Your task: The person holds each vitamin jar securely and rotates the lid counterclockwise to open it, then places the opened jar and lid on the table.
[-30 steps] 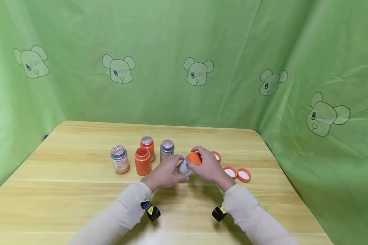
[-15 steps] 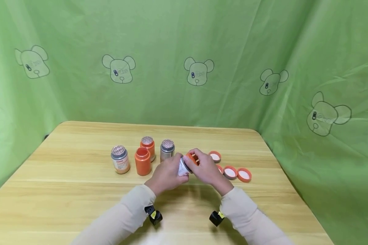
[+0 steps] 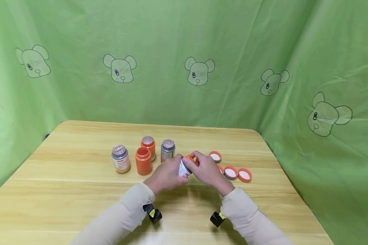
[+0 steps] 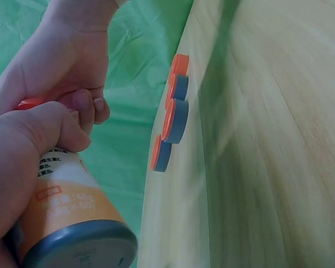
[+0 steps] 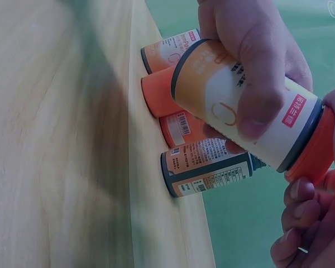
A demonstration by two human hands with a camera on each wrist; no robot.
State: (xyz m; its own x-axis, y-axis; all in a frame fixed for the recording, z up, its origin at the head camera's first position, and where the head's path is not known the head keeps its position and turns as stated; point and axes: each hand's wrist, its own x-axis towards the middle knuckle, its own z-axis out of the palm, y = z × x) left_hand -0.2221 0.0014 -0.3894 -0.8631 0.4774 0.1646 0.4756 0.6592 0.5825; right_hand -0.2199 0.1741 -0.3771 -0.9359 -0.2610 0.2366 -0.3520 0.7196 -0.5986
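My left hand (image 3: 165, 174) grips a supplement bottle (image 5: 234, 106) with an orange and white label and a dark base. The bottle is held above the table, tilted, its top toward the right hand. An orange cap (image 5: 317, 146) sits on its end. Fingers of my right hand (image 3: 208, 170) hold that cap, which they partly hide in the head view. Left of the hands stand a grey-necked bottle (image 3: 121, 162), an open orange bottle (image 3: 143, 164), a foil-topped orange bottle (image 3: 148, 145) and a dark foil-topped bottle (image 3: 168, 151).
Several loose caps lie upside down on the wooden table (image 3: 79, 197) right of the hands, among them a back cap (image 3: 215, 156), a middle cap (image 3: 230, 173) and an outer cap (image 3: 244, 175). A green curtain (image 3: 159, 102) hangs behind and at the sides.
The bottle has been turned in the hands, and the left fingers now cover more of it. The right hand has shifted its grip around the cap, uncovering more of the loose caps.
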